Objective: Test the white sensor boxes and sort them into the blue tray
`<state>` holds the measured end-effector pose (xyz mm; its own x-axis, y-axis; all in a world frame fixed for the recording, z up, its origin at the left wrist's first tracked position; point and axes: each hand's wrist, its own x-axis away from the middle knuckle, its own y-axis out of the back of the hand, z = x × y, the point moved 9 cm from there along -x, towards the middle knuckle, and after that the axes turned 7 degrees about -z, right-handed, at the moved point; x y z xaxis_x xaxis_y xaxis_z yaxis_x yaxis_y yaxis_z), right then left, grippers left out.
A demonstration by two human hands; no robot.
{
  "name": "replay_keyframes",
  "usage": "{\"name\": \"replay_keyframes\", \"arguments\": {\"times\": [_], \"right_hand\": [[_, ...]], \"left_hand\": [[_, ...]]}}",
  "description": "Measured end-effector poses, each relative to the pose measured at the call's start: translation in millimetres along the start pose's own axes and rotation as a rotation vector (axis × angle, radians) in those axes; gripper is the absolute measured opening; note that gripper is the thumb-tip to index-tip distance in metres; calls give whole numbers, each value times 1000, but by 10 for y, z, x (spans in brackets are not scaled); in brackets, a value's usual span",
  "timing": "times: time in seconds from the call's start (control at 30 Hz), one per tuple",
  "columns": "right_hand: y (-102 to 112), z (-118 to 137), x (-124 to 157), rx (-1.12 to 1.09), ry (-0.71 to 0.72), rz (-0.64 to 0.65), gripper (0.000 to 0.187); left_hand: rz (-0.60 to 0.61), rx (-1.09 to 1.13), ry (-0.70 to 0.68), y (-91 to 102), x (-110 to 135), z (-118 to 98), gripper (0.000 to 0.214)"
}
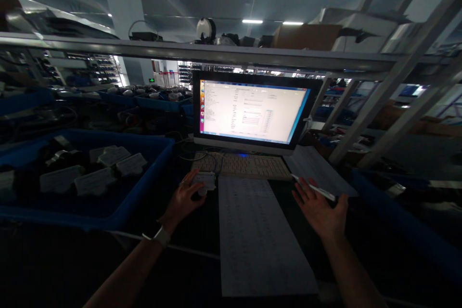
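Note:
My left hand (185,198) is closed on a small white device (204,182) at the near left corner of the white keyboard (242,165). A band sits on that wrist. My right hand (319,208) is spread open above the dark bench. A white pen (313,187) lies across its fingers, and whether the hand touches it is unclear. A long printed sheet (260,236) lies between my hands. Behind the keyboard, the lit monitor (252,111) shows a window with text.
A blue bin (137,187) at left holds several white labelled parts (94,181). Another sheet (317,168) lies right of the keyboard. A blue bin edge (400,231) runs at right. A metal shelf rail (216,53) and slanted frame bars (393,82) stand overhead. More blue trays sit behind.

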<state>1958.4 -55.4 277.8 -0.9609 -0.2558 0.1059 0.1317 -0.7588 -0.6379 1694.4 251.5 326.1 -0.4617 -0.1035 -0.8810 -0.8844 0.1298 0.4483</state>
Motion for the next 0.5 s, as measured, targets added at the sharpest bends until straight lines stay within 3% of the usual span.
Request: {"name": "replay_keyframes", "arguments": {"times": [0.5], "right_hand": [[-82,-47,10,18,-3,109,68]], "left_hand": [[30,15,31,-23,3,32,36]]}}
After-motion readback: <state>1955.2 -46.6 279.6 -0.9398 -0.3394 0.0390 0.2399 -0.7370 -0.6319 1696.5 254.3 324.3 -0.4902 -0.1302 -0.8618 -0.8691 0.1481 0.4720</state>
